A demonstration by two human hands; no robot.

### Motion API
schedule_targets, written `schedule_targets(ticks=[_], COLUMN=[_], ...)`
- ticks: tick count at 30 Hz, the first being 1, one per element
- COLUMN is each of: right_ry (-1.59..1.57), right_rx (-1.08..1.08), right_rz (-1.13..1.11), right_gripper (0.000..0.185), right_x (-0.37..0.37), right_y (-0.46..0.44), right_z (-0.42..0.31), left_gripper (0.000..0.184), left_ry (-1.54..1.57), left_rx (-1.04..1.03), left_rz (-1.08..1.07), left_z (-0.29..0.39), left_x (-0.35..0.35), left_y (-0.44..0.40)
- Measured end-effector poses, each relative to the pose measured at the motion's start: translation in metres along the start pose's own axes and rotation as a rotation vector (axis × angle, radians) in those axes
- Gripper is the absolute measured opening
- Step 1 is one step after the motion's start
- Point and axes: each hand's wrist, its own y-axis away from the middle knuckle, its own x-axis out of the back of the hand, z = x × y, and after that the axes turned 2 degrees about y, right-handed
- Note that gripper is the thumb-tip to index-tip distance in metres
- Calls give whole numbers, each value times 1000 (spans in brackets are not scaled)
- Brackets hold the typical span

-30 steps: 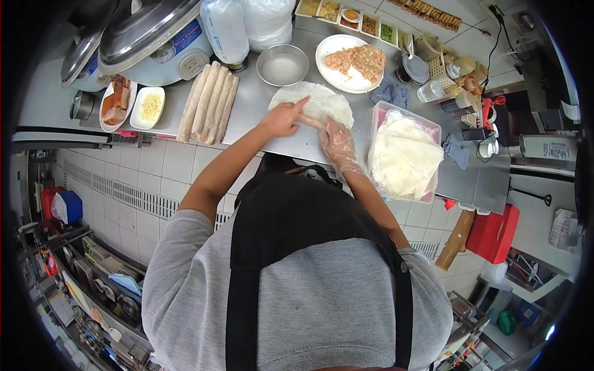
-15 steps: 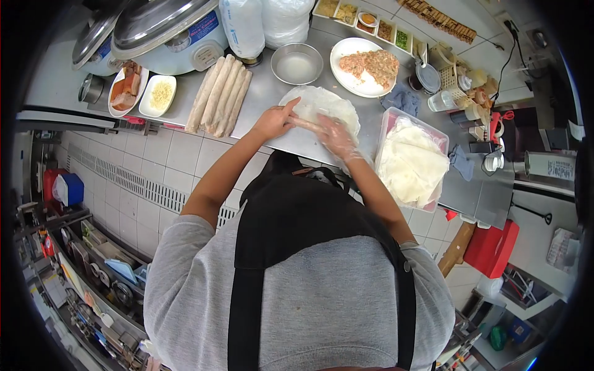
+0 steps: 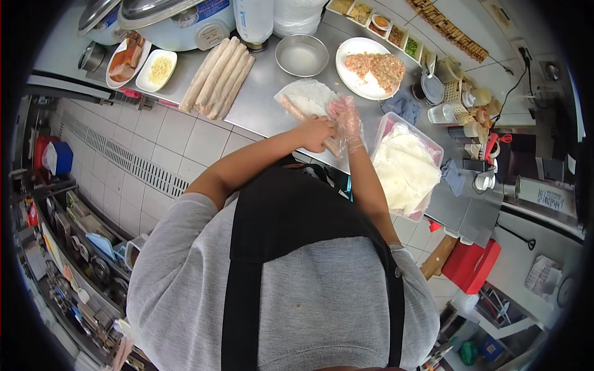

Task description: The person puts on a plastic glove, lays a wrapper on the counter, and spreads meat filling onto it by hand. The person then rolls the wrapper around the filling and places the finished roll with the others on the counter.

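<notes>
A round, thin white wrapper [image 3: 308,94] lies on the steel counter in front of me. Along its near side runs a partly rolled spring roll [image 3: 291,107], slanting from upper left to lower right, with pinkish filling showing through. My bare left hand [image 3: 315,132] is curled over the middle of this roll. My right hand [image 3: 346,117], in a clear plastic glove, is at the wrapper's right edge with its fingers bent in on it; the fingertips are partly hidden. Beyond the wrapper, a white plate [image 3: 350,49] carries minced meat filling [image 3: 378,68].
Several finished rolls [image 3: 218,79] lie at left. A metal bowl [image 3: 302,55] stands behind the wrapper. At right, a plastic tub [image 3: 436,151] holds stacked wrappers [image 3: 403,167], near a blue cloth [image 3: 402,106]. Rice cookers [image 3: 192,28] and a dish of shreds [image 3: 156,71] stand back left.
My left hand has moved right and down onto the middle of the roll. My right hand has left the roll for the wrapper's right edge. The view has shifted slightly.
</notes>
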Motion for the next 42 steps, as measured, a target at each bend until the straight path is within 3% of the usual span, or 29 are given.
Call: schedule_targets(ticks=[12,18,21,25,27,34,42], right_ry=[-69,-83,-5,-30,-33,-13,20], right_rx=[28,21,-51,5,32,47,81], right_rz=[7,7,116,86,98,175,163], right_gripper=[78,74,71,67,74,73,68], right_x=[4,5,-3,-22,-25,-25,-25], right_y=[-5,-8,-13,-12,-12,-19,-18], right_z=[1,2,-4,3,14,14,16], left_gripper=[42,35,34,33,34,30,31], left_ry=[24,21,207,19,-54,26,-21], left_rx=[90,13,3,65,66,-30,48], left_rz=[-122,-225,-188,-124,-115,-104,46], left_z=[26,23,1,-25,-39,-64,-79], left_x=[-7,-14,-9,21,28,29,43], left_y=[4,-1,-3,10,19,23,49])
